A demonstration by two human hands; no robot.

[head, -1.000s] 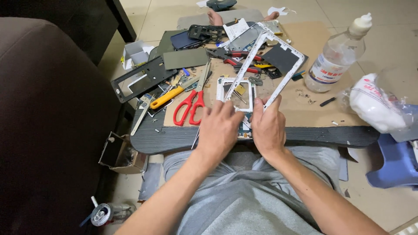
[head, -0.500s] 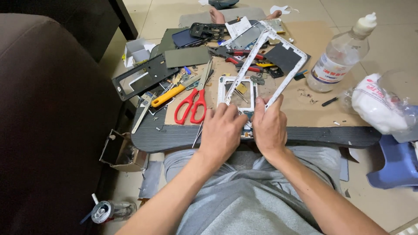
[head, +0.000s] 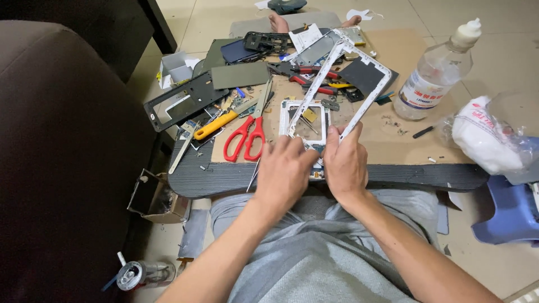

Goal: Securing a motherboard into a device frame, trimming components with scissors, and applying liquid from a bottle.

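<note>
Both my hands hold the near end of a large white rectangular device frame (head: 370, 62), tilted up and away over the board. My left hand (head: 285, 171) grips its left rail near the bottom corner. My right hand (head: 343, 163) pinches the right rail. Just behind my fingers a smaller white frame (head: 286, 115) lies flat on the brown work board (head: 393, 148). Red-handled scissors (head: 246, 137) rest left of my left hand, next to a yellow-handled tool (head: 216, 124).
A clear plastic bottle (head: 429, 84) stands at the right. A white plastic bag (head: 483, 140) lies beyond the board's right edge, above a blue stool (head: 514, 216). Dark panels, pliers and small parts crowd the board's far left. A can (head: 137, 275) lies on the floor.
My hands and the big white frame have kept almost the same place; the fingers shift slightly along its lower end.
</note>
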